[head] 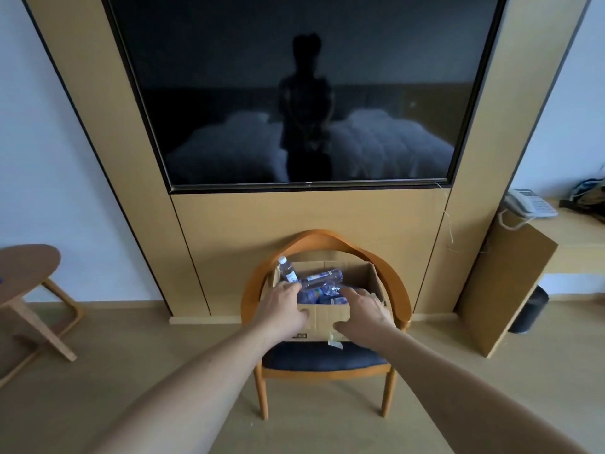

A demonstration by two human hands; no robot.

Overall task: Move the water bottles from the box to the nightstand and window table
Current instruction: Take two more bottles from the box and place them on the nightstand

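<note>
An open cardboard box (322,317) sits on the seat of a wooden chair (324,357). Several clear water bottles with blue labels (322,278) lie inside it, and one bottle (287,269) stands upright in the box's left back corner. My left hand (281,306) reaches over the box's front left edge, its fingertips at the base of the upright bottle and its thumb against the front wall. Over the front right part of the box, my right hand (363,309) spreads its fingers above the lying bottles. Neither hand grips anything.
The chair stands against a wood panel under a large dark TV (304,90). A round wooden side table (27,267) is at the left. At the right a desk (576,231) carries a telephone (528,203), with a dark bin (528,309) below.
</note>
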